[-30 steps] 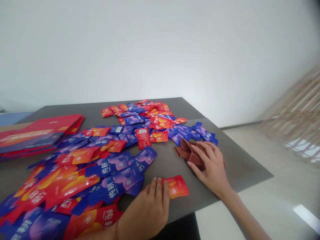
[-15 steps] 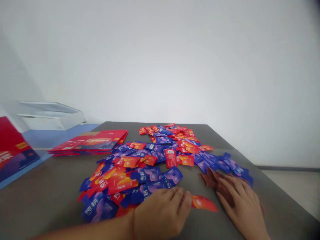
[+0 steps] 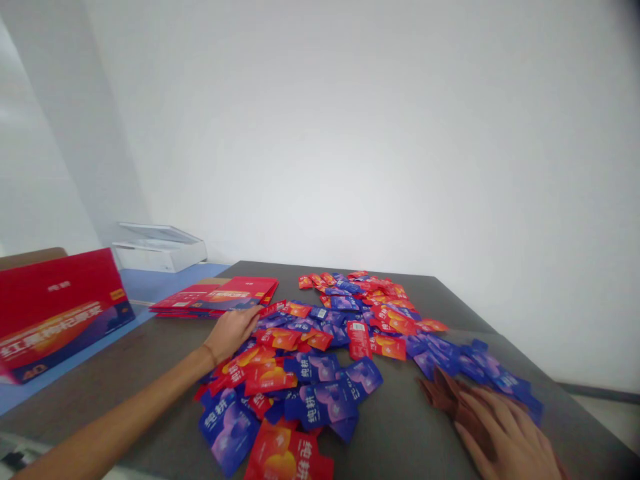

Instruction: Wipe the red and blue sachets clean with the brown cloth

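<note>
A loose heap of shiny sachets (image 3: 320, 370), red-orange and blue-purple, covers the middle of the dark grey table (image 3: 395, 427). My left hand (image 3: 233, 335) reaches across the heap's far left side, its fingertips at red sachets and close to a stack of flat red printed cards (image 3: 215, 297). It shows nothing held. Over at the right, my right hand (image 3: 505, 433) lies on a crumpled brown cloth (image 3: 443, 400), pressing it to the table beside blue sachets (image 3: 495, 377).
A large red printed box (image 3: 60, 313) stands left of the table on a blue surface (image 3: 35, 400). Behind it sits a white flatbed device (image 3: 160, 248) against the wall. The table's right corner and edge are near my right hand.
My left hand has slid from the heap's front to its far left. The loose red sachet near the front no longer shows. The view has turned left and up; my right hand stays on the cloth.
</note>
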{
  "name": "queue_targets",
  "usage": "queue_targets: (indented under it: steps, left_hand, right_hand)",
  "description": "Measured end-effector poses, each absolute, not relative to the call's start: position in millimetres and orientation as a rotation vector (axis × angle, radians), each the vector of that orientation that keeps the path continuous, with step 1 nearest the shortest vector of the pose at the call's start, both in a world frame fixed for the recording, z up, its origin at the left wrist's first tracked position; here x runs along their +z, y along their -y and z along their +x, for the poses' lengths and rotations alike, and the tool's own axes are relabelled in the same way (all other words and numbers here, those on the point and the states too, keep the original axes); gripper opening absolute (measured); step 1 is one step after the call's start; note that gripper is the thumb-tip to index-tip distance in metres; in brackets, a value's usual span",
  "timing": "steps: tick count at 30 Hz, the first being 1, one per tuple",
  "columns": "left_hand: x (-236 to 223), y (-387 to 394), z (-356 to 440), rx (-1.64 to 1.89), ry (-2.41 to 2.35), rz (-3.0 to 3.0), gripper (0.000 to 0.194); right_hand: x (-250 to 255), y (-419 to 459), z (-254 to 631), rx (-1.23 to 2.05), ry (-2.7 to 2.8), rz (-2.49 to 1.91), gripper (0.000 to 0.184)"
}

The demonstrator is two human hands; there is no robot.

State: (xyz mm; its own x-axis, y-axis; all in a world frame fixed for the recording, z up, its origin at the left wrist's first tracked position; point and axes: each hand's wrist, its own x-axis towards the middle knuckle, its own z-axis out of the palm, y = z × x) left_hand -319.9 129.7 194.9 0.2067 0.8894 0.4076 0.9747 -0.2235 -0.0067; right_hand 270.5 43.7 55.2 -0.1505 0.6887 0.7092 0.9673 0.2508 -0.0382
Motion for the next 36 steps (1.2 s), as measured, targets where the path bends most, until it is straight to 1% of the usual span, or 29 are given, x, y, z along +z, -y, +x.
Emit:
queue_targets:
  steps: [5,12,21,26,31,36]
  left_hand:
    - [185.2,-136.7,-322.4,-0.364,1.876,-2.220,0.041]
    - [189.6,-151.4,-320.6,-0.289,1.901,-2.229,0.041]
    - [183.9,-173.4,-313.6,-0.311,1.930,-2.243,0.042]
    - [183.5,-181.4,-311.1,-0.335,1.879,-2.385,0.041]
    - [193.4,-175.0,-315.5,-0.301,1.788,-2.615,0.041]
    - [218.4,-168.5,-322.5,-0.229,1.686,-2.809,0.043]
  right_hand:
    - [53.7,-44.4,273.4,-0.567,1.902,-1.505,0.045]
    - [61.3,-39.3,266.0,-0.566,1.888,-1.542,0.045]
    - [69.6,-35.1,255.2,-0.591,1.893,-1.551,0.040]
    - [70.7,-35.3,252.9,-0.607,1.911,-1.555,0.038]
    - [69.2,-35.3,253.0,-0.615,1.910,-1.556,0.038]
    - [69.9,-34.0,252.4,-0.597,1.914,-1.554,0.039]
